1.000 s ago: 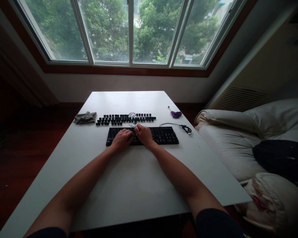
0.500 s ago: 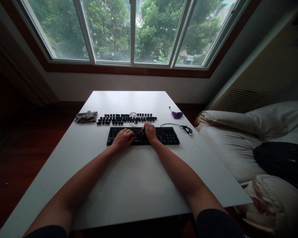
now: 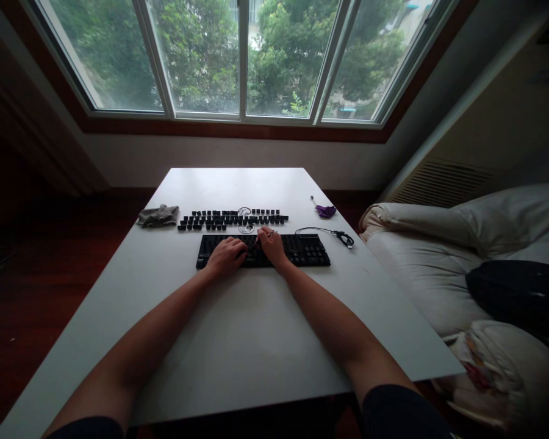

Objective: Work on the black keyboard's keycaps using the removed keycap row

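Observation:
A black keyboard [image 3: 302, 250] lies across the white table [image 3: 238, 341]. My left hand [image 3: 226, 255] rests on its left half with the fingers curled down on the board. My right hand [image 3: 271, 245] sits on the middle of the keyboard, its fingers pinched on a thin metal tool that I cannot name. Rows of loose black keycaps [image 3: 231, 219] lie just beyond the keyboard. A small wire loop [image 3: 246, 229] lies between the keycaps and the keyboard.
A grey cloth [image 3: 158, 216] lies at the left of the keycaps. A purple object [image 3: 324, 211] and the keyboard's cable [image 3: 333, 234] lie at the right. White bedding [image 3: 462, 256] borders the table's right edge. Windows face me.
My right hand moved right along the keyboard, then came back a little to the left. My left hand stayed where it was.

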Demonstrator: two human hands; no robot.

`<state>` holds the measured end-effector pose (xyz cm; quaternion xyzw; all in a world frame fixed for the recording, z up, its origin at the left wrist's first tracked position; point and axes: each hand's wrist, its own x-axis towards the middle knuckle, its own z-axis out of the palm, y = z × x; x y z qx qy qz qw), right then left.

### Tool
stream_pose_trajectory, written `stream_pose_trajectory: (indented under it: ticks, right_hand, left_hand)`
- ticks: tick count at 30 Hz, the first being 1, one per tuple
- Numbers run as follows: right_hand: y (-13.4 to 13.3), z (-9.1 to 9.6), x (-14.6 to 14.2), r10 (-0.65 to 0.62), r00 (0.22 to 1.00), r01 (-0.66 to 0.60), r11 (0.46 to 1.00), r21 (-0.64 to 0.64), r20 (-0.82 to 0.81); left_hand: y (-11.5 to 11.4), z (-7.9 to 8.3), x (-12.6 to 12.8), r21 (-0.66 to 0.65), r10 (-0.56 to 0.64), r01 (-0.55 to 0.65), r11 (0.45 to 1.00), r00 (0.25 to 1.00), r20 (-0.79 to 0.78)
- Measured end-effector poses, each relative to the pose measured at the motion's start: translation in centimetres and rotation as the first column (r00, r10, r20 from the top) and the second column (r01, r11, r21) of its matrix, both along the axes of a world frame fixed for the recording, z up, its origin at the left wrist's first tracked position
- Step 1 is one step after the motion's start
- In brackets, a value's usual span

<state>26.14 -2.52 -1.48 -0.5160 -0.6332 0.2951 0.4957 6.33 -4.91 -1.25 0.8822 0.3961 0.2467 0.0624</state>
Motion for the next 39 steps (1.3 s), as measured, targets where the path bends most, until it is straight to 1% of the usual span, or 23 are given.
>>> stream_pose_trajectory:
  ticks: [2, 7, 10, 15, 20, 28, 34, 39]
  right_hand:
    - [-0.1, 0.1, 0.0, 0.021, 0.999, -0.022, 1.0, -0.017, -0.047]
    - [-0.4, 0.3, -0.2, 0.1, 0.974, -0.112, 0.993, -0.045, -0.204]
    - [-0.5, 0.5, -0.3, 0.167, 0.953, -0.184, 0.982, -0.046, -0.251]
    - [-0.8, 0.8, -0.3, 0.218, 0.938, -0.242, 0.968, -0.06, -0.269]
    - [-0.8, 0.6, -0.1, 0.234, 0.946, -0.255, 0.964, -0.07, -0.225]
    - [-0.2, 0.3, 0.1, 0.276, 0.939, -0.29, 0.956, -0.042, -0.207]
    - [0.2, -0.1, 0.1, 0.332, 0.891, -0.363, 0.931, -0.047, -0.309]
    - [0.5, -0.6, -0.1, 0.321, 0.878, -0.359, 0.932, -0.045, -0.354]
  left_hand:
    - [-0.1, 0.0, 0.0, 0.0, 0.017, -0.017, 1.0, 1.0, 0.005]
    - [-0.1, -0.1, 0.1, -0.01, 0.118, -0.117, 0.993, 0.991, 0.066]
    - [0.0, -0.1, 0.1, -0.026, 0.115, -0.113, 0.993, 0.988, 0.1]
    - [0.1, 0.0, -0.1, -0.064, 0.1, -0.091, 0.994, 0.983, 0.154]
    - [0.0, 0.2, -0.2, -0.104, 0.108, -0.087, 0.991, 0.972, 0.211]
    - [0.3, 0.4, -0.3, -0.152, 0.16, -0.118, 0.981, 0.939, 0.306]
    - [0.7, 0.2, -0.5, -0.195, 0.18, -0.11, 0.975, 0.903, 0.391]
    - [0.7, 0.4, -0.6, -0.207, 0.16, -0.081, 0.975, 0.901, 0.404]
